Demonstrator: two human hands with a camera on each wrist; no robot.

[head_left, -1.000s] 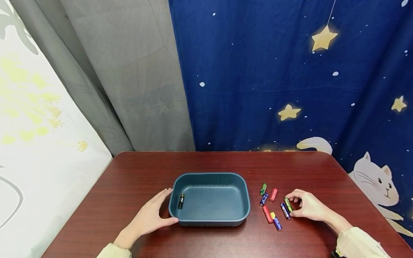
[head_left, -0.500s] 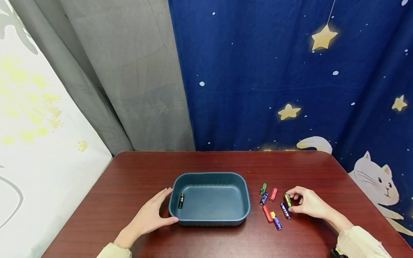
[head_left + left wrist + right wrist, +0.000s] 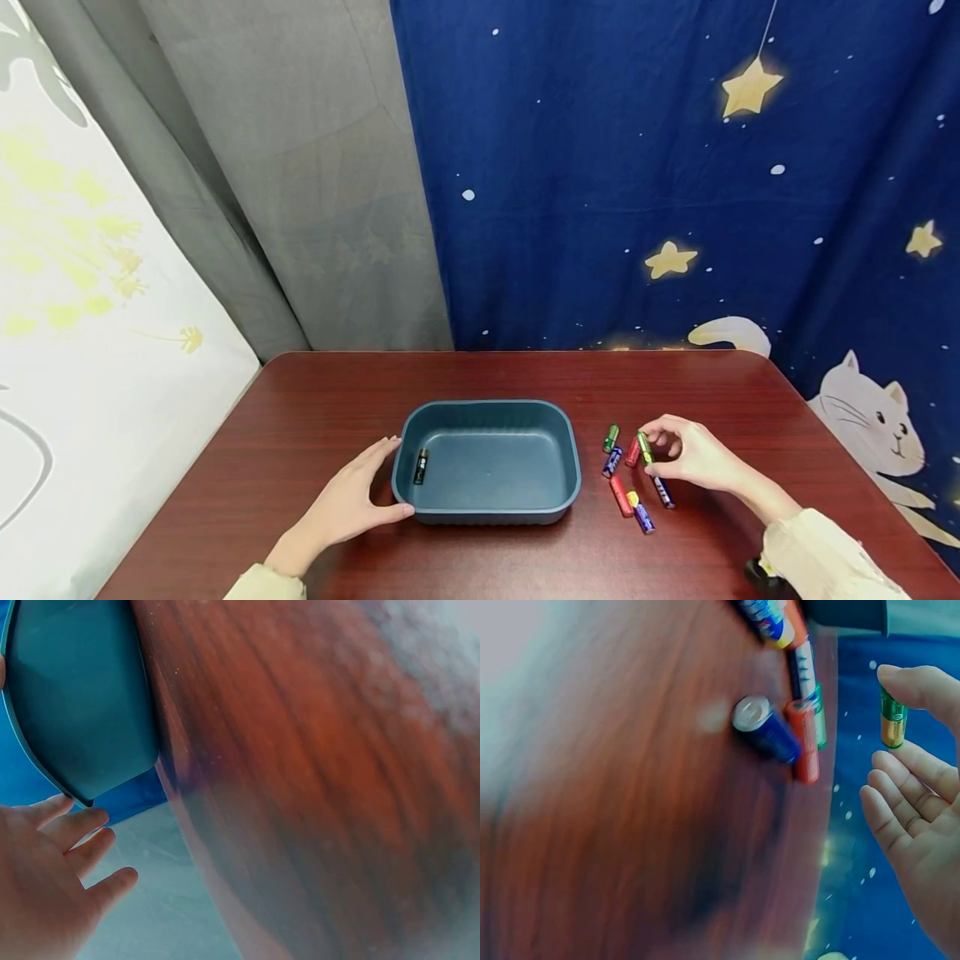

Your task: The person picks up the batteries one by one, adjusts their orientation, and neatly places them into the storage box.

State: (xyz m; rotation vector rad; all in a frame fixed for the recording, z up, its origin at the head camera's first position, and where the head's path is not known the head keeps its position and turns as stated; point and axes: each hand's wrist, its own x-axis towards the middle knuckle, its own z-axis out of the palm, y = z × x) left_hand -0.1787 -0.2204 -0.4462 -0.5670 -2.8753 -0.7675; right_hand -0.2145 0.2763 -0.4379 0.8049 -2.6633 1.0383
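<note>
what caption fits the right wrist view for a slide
Right hand pinching a green battery, with more batteries on the table.

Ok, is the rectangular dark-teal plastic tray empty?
No, a black-and-gold cylindrical battery lies inside the tray, near its left end.

Loose batteries (image 3: 621, 497) are obstructing the low path between right hand (image 3: 692, 454) and tray (image 3: 491, 475), space above them lying open.
</note>
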